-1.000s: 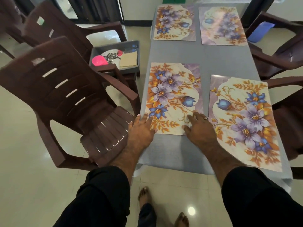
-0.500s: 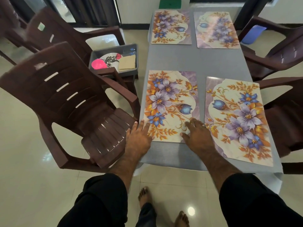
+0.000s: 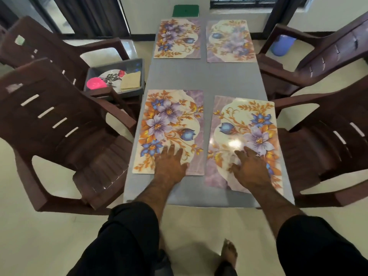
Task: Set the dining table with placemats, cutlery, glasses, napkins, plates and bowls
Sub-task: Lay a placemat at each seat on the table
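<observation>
Grey worktop (image 3: 201,76) carrying four floral placemats: two at the far end (image 3: 177,38) (image 3: 231,41), two near. Left hand (image 3: 169,166) flat on near-left placemat (image 3: 169,130), fingers straight and released, grasping nothing. Right hand (image 3: 251,170) flat on near-right placemat (image 3: 245,142), fingers spread, likewise holding nothing. Near-right placemat sitting skewed, its near edge close to the worktop edge.

Step in hand, by the look of it: squaring up the near pair. Best done with light flat palm pressure, sliding rather than lifting, turning the right mat until parallel with its neighbour and keeping a gap between them.

Versus a second ago: left hand moved off the worktop's left edge onto the near-left mat; right hand shifted from the near-left mat's corner onto the near-right one. Camera further back, more of the far end showing.

Grey bin (image 3: 119,76) on the left chair (image 3: 65,62) holding a plate, something pink, beige napkins, possibly cutlery; too blurred to say. Not yet on the worktop.
</observation>
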